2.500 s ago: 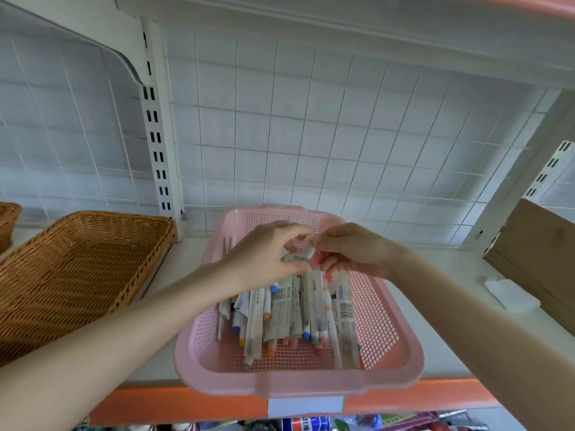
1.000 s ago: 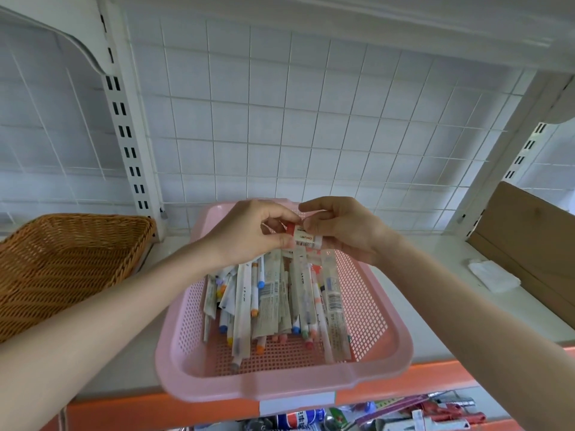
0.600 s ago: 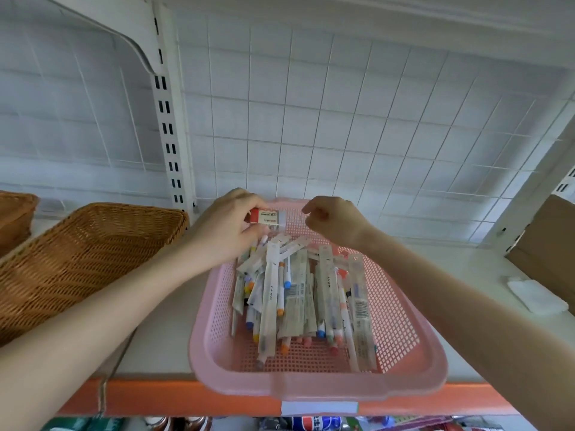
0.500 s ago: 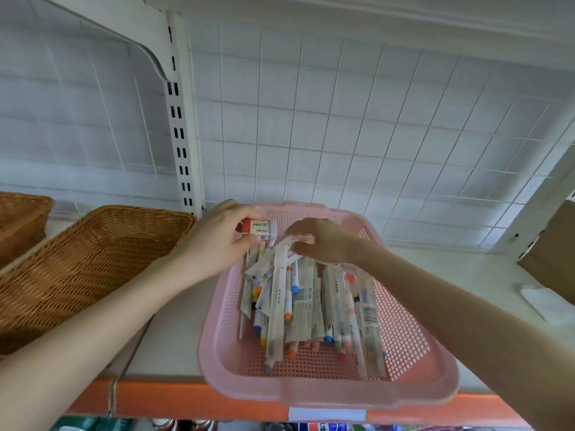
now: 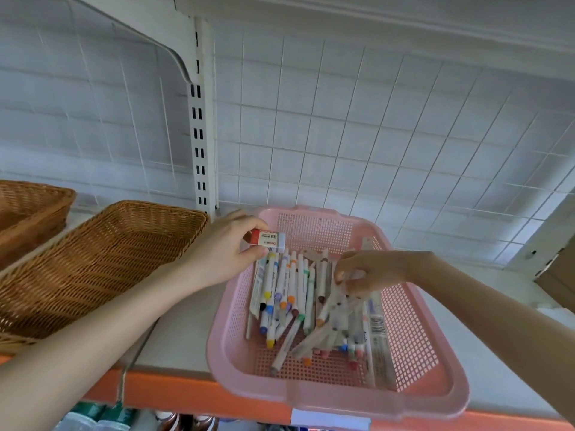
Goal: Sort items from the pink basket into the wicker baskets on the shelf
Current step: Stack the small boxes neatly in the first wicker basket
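Two wicker baskets (image 5: 102,259), one pink basket (image 5: 342,396), one eraser (image 5: 269,239), and markers (image 5: 292,284) too many to count.

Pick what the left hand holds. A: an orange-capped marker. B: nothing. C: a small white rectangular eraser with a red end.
C: the left hand pinches the small white rectangular eraser with a red end over the far left corner of the pink plastic mesh basket, while the right hand grips wrapped pens inside it.

Bright, even light (shadows faint) fills the bowed view; the right hand (image 5: 368,272) looks blurred.
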Tool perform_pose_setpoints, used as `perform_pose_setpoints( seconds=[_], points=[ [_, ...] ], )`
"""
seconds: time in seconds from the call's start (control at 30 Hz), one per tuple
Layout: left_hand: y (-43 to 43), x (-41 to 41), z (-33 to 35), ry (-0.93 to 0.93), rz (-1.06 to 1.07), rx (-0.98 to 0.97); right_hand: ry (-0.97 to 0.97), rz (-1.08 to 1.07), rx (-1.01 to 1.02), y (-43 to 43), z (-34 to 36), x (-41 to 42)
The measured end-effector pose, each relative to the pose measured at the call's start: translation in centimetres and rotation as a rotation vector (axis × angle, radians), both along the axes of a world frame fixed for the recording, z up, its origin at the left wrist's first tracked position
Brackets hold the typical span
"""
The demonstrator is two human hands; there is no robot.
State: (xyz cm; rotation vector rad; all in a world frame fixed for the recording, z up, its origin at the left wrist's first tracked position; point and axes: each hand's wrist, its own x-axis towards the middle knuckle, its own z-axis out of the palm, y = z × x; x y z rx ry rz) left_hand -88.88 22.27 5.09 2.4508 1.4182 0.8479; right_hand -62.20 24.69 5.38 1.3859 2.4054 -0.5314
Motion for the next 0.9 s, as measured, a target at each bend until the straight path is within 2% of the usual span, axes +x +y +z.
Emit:
perform_pose_setpoints(
  seconds=[0.27,0.47,0.57,0.63,0.77,0.9],
  points=[
    [-0.4,1.0,-0.1,0.009,-0.025,-0.018,0.03,0.018,0.101,-0.3,0.2,2.0],
    [-0.2,1.5,-0.6,0.023,-0.046,-0.021,-0.068,0.0,0.207,-0.6,0.2,2.5],
    [-0.2,1.7,-0.7,0.029,-0.053,-0.018,0.056,-0.011,0.291,-0.7,0.0,1.9],
    [-0.1,1.7,-0.8,0.032,-0.057,-0.023,0.136,0.035,0.276,-0.8,-0.5,1.2],
    [0.1,1.8,-0.8,0.029,-0.064,-0.037,-0.021,0.065,0.202,-0.8,-0.7,0.9],
    [0.3,2.0,-1.0,0.022,-0.073,-0.06,-0.03,-0.004,0.283,-0.7,-0.1,2.8]
  ],
)
